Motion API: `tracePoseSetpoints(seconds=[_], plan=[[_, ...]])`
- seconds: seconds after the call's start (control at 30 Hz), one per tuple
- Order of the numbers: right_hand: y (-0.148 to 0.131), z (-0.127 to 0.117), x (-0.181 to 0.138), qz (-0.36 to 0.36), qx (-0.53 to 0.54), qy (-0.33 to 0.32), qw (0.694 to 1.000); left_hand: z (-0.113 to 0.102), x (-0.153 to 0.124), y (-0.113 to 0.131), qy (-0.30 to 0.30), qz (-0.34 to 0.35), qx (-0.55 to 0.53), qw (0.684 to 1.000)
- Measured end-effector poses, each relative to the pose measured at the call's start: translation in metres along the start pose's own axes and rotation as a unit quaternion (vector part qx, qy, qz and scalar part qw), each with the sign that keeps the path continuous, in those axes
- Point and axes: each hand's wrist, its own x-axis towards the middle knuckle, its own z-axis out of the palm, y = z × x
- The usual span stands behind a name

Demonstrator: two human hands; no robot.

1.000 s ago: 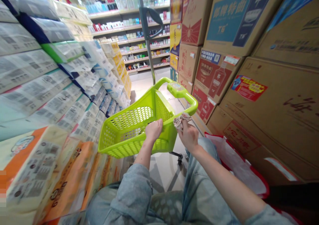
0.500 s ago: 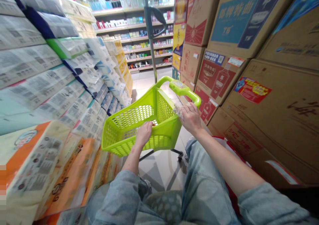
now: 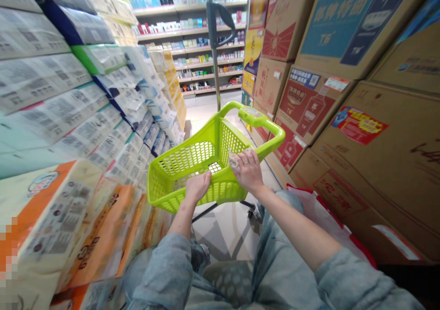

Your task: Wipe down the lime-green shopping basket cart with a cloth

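Note:
A lime-green shopping cart (image 3: 237, 190) with perforated basket walls stands in front of my knees. My left hand (image 3: 198, 186) is closed over the rim of the basket's near side. Farther right on that same side, my right hand (image 3: 248, 170) presses a crumpled, pale cloth (image 3: 235, 160) against the rim. The cloth sticks out past my fingertips; the rest is hidden under them. Above and beyond my right hand is the cart's green handle (image 3: 275, 129), which neither hand touches. The visible part of the basket holds nothing.
Stacked packs of tissue (image 3: 79, 200) line my left side. Cardboard cartons (image 3: 357, 159) are piled on the right, with a white, red-edged bag (image 3: 323, 211) below them. A grey pole with a loop grip (image 3: 220, 26) rises behind the cart. Stocked shelves (image 3: 192, 40) stand at the back.
My right hand has moved left and slightly down along the rim with the cloth, away from the handle's base. My left hand keeps its hold on the rim. The view has shifted a little.

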Motion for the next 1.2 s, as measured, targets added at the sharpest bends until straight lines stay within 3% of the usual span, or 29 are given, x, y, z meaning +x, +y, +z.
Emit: tracePoseSetpoints(seconds=[0.1,0.17,0.37,0.5,0.63,0.87,1.1,1.2], plan=[[-0.025,0.016,-0.005,-0.043,0.003,-0.038,0.998,0.003,0.002,0.000,0.011,0.007,0.000,1.000],[-0.027,0.022,-0.006,-0.068,0.003,-0.044,0.997,0.005,0.003,-0.001,0.012,0.014,-0.002,1.000],[0.027,0.012,-0.003,-0.139,-0.040,-0.006,0.989,0.007,0.006,-0.006,0.011,0.023,0.001,1.000],[0.058,-0.001,-0.001,-0.105,-0.063,0.047,0.991,0.008,0.005,-0.005,0.015,0.025,0.002,1.000],[0.069,-0.006,0.000,-0.046,-0.057,0.090,0.993,0.008,0.006,-0.003,0.013,0.024,0.003,1.000],[0.050,0.003,0.009,0.015,0.000,0.086,0.996,0.006,0.008,0.003,-0.001,0.009,-0.008,1.000],[0.007,0.026,0.006,-0.059,0.039,0.022,0.997,0.008,0.011,0.005,0.007,0.009,-0.021,1.000],[0.004,0.032,0.000,-0.092,0.066,0.013,0.993,0.008,0.012,0.004,0.002,0.013,-0.019,1.000]])
